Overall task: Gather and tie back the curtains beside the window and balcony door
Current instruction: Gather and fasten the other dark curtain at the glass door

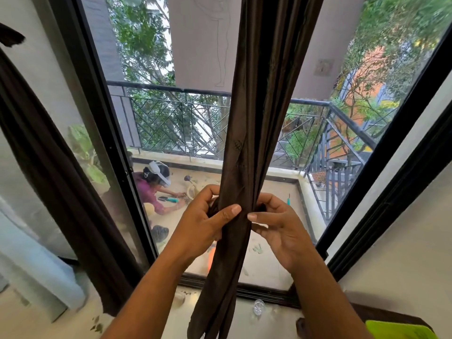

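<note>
A dark brown curtain (256,113) hangs gathered into a narrow bunch down the middle of the window. My left hand (208,216) grips the bunch from the left, thumb across its front and fingers curled behind. From the right, my right hand (276,223) pinches it at the same height, thumb tip nearly meeting the left thumb. A dark strip of fabric seems wrapped round the bunch between my fingers, mostly hidden. Below my hands the curtain's tail (220,302) hangs loose. A second brown curtain (56,182) hangs at the left.
The black window frame (107,133) borders the glass. Outside, a person (156,189) crouches on the balcony floor behind a black railing (318,104). A small clear object (258,306) lies on the sill. A bright green object (401,330) sits at the bottom right.
</note>
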